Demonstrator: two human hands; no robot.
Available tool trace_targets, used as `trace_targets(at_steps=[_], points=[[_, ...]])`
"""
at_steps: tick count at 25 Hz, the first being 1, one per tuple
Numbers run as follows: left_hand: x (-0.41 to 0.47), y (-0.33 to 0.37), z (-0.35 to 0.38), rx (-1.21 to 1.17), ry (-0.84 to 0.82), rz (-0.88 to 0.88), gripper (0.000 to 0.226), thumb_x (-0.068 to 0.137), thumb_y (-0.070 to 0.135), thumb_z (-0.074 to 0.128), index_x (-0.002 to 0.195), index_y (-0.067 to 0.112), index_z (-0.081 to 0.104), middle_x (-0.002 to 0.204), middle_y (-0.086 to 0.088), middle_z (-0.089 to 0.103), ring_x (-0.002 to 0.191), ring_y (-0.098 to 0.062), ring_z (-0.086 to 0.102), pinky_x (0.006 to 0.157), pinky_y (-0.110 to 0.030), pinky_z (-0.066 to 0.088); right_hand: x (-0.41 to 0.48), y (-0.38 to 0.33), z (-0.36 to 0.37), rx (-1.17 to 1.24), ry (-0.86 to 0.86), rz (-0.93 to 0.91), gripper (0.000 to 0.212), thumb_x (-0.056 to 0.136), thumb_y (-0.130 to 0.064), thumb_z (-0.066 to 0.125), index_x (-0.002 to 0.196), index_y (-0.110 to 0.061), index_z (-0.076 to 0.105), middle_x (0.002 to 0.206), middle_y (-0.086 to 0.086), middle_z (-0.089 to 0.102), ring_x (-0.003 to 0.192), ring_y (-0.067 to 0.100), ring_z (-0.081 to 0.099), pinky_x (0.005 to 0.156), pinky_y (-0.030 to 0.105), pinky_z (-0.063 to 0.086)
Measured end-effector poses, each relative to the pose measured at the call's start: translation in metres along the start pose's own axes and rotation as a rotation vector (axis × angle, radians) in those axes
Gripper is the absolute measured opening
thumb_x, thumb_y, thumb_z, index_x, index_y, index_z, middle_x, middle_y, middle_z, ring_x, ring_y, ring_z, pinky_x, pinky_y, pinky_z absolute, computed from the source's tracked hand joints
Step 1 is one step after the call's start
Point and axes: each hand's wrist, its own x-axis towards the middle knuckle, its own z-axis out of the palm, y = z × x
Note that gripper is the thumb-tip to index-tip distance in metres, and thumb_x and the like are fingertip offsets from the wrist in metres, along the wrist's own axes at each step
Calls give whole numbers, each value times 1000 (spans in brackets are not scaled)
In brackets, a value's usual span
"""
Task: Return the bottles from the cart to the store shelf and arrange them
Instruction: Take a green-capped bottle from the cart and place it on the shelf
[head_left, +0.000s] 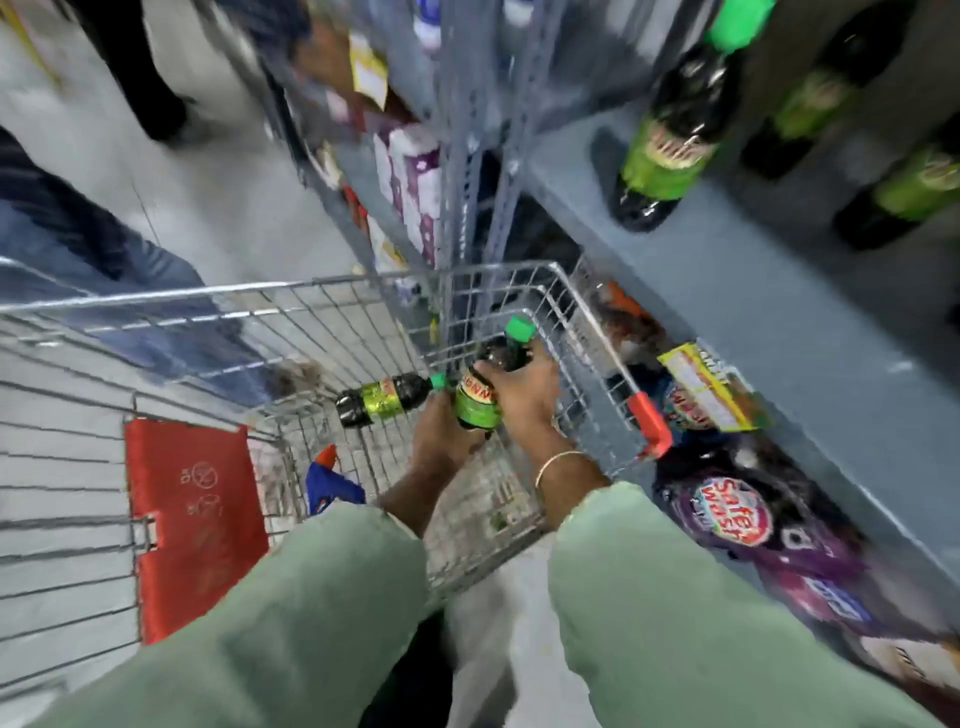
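A store aisle with a pale floor runs past a grey metal shelf on the right side. The picture is blurry from fast movement. A wire shopping cart stands in the aisle, close beside the shelf. It has a red flap at the near end and a red corner piece next to the shelf.

Both hands reach down into the cart, out of pale green sleeves. They hold one dark bottle with a green label and a green cap. The left hand grips the bottom part of this bottle. The right hand is wrapped around its upper part, below the neck. A thin gold bangle sits on the right wrist. The held bottle is tilted. Its long way runs from lower left to upper right, and its cap points up toward the shelf.

A second bottle of the same kind lies on its side in the cart, just to the left of the held one. Its cap points right, toward the hands.

Three more such bottles stand on the shelf top at the upper right. The nearest one shows its green cap at the top.

Purple packs sit on the lower shelf. A yellow price tag hangs on the shelf edge.
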Motion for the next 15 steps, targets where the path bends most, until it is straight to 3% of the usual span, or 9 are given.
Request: trace_targets(at_steps=[6,11,15], points=[[-27,148,-3,-164,99,292,44,61,14,78,98,5,55,90,-13,65,80,-23,57,62,-28,35,-28,-87,-129,49,271,-429,58,63,-31,80,112,-12,55,112,11,60,109,31,57,88,39,47],[-33,231,30,-91,49,465,41,72,5,68,109,2,51,111,-21,61,104,-35,59,87,-45,49,-23,-107,-213,83,460,-483,59,63,-31,78,113,-14,52,114,7,58,111,28,55,87,39,47],[-32,266,67,-14,-91,482,51,67,8,75,110,1,48,110,-22,64,103,-35,61,88,-46,50,-2,-94,-256,17,534,-454,61,65,-28,77,117,-11,51,117,9,58,114,29,53,92,39,45]])
